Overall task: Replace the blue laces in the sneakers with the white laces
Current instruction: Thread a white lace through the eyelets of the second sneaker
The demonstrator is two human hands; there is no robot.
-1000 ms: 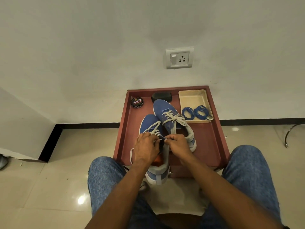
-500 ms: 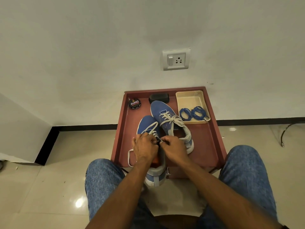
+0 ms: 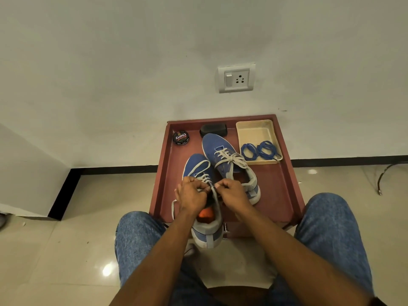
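Observation:
Two blue sneakers sit on a reddish-brown tray table (image 3: pixel 280 202). The right sneaker (image 3: pixel 223 151) carries a tied white lace. The left sneaker (image 3: pixel 197 165) hangs over the table's front edge, its heel toward me, threaded with a white lace (image 3: pixel 204 173). My left hand (image 3: pixel 191 195) and my right hand (image 3: pixel 233 192) meet over its tongue, each pinching a strand of that white lace. One loose lace end loops down left of my left wrist. Two coiled blue laces (image 3: pixel 259 150) lie in a cream tray (image 3: pixel 254 130) at the back right.
A round shoe-polish tin (image 3: pixel 181 137) and a black brush (image 3: pixel 213 129) stand at the table's back edge. A wall with a socket (image 3: pixel 236 77) rises behind. My knees in blue jeans flank the table. A cable end lies on the tiled floor at far right.
The view has shifted slightly. Both hands stay together at the left sneaker's upper eyelets, fingers working the white lace with small motions; the sneakers have not moved.

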